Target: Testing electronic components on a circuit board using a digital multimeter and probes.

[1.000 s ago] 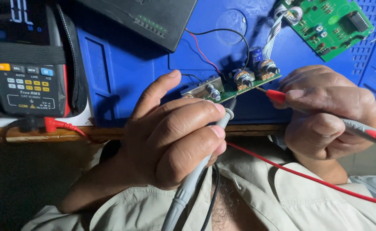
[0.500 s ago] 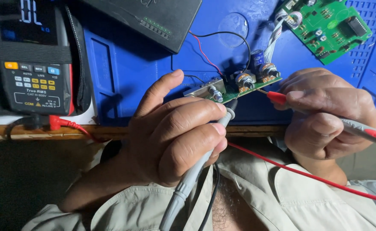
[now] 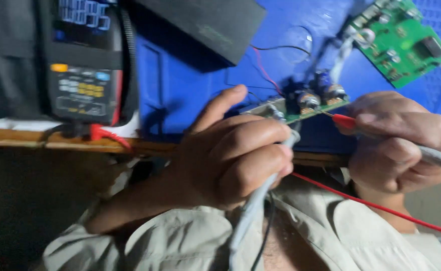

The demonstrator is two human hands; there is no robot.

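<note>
Head view, single frame, somewhat blurred.

- Left hand (image 3: 235, 158): fingers clenched around a grey probe (image 3: 260, 193), its shaft running down past the palm; the tip sits just beyond the index finger, at the near end of the small circuit board (image 3: 306, 105). Thumb raised, free of the probe.
- Right hand (image 3: 399, 143): fingers grasping a red probe (image 3: 351, 121), its metal tip reaching past the fingertips to the board's right edge. A red lead (image 3: 371, 203) trails below the knuckles.
- Small circuit board: green strip with round capacitors, lying between the two sets of fingers, over the blue mat (image 3: 180, 85) on the tabletop (image 3: 80, 143).
- Beyond the right fingers: a larger green circuit board (image 3: 406, 42).
- Beyond the left fingers: a multimeter (image 3: 85, 60) and a dark flat case (image 3: 205, 25).
</note>
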